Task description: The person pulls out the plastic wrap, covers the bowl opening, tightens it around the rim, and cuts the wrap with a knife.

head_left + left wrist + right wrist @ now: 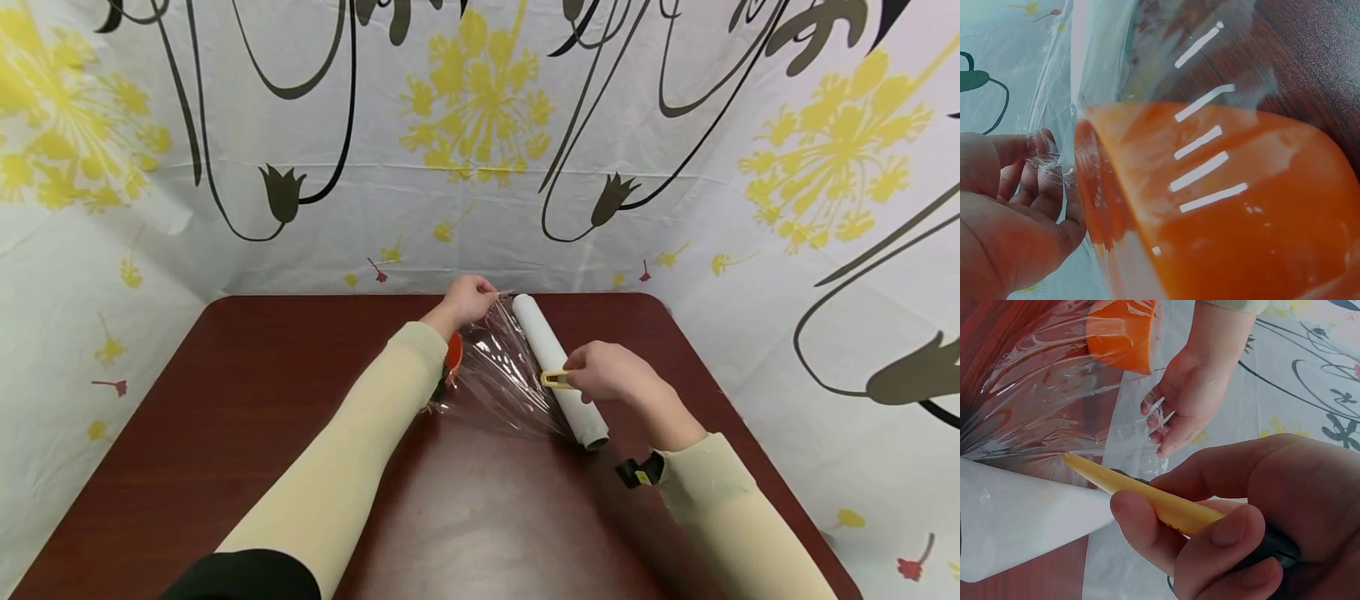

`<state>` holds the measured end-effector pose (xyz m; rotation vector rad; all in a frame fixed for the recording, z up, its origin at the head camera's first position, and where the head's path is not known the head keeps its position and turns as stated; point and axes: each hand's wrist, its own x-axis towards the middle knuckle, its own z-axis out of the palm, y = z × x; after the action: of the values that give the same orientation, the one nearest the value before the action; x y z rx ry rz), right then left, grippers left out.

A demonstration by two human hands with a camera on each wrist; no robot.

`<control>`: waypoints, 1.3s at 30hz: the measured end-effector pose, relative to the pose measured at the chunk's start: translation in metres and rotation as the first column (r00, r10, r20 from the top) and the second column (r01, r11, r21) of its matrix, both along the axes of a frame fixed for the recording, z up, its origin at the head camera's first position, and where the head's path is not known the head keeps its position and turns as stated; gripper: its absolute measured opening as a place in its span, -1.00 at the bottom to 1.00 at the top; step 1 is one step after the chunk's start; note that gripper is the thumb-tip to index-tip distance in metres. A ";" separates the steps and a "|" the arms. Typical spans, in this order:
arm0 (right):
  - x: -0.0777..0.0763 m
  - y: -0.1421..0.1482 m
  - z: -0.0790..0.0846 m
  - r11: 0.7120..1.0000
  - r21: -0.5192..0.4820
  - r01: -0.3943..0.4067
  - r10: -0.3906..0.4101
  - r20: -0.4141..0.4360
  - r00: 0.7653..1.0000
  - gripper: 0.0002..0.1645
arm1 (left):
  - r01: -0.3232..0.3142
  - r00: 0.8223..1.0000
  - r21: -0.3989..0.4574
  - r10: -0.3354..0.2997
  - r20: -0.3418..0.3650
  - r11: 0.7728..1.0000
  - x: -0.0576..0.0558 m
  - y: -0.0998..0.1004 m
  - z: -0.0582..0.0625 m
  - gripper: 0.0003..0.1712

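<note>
My left hand (467, 302) pinches a bunched edge of clear plastic wrap (498, 367) near the far side of the table. The wrap stretches from there over an orange bowl (1266, 212) to a white roll of wrap (542, 335) on the right. In the left wrist view the bowl's open side shows behind the film. My right hand (611, 372) grips a yellow utility knife (1154, 503) above the roll. Its narrow tip lies at the film beside the roll in the right wrist view; whether it touches the film, I cannot tell.
The dark reddish-brown table (247, 400) reaches to a white patterned cloth (450, 225) hanging behind and at both sides. A small dark object (440, 387) shows beside the bowl, partly hidden by the left sleeve. A black strap device (641, 472) sits on the right wrist.
</note>
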<state>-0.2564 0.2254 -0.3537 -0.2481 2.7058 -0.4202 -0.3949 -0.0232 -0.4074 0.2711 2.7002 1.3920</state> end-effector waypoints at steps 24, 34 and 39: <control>0.044 0.014 0.007 0.996 0.059 -0.068 0.072 -0.057 0.996 -0.61 | 0.003 1.000 0.033 -0.003 0.000 0.999 0.001 -0.002 0.002 -0.68; 0.067 0.022 0.009 0.995 0.082 -0.048 0.054 -0.071 0.996 -0.64 | 0.005 1.000 0.035 -0.005 -0.005 0.999 0.003 -0.001 0.002 -0.67; 0.073 0.023 0.011 0.993 0.101 -0.062 0.069 -0.069 0.995 -0.69 | -0.005 0.999 0.024 0.006 -0.034 1.000 0.003 -0.003 0.002 -0.66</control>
<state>-0.1831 0.2483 -0.3428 -0.3291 2.7706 -0.2625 -0.3919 -0.0258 -0.4050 0.2927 2.7150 1.4358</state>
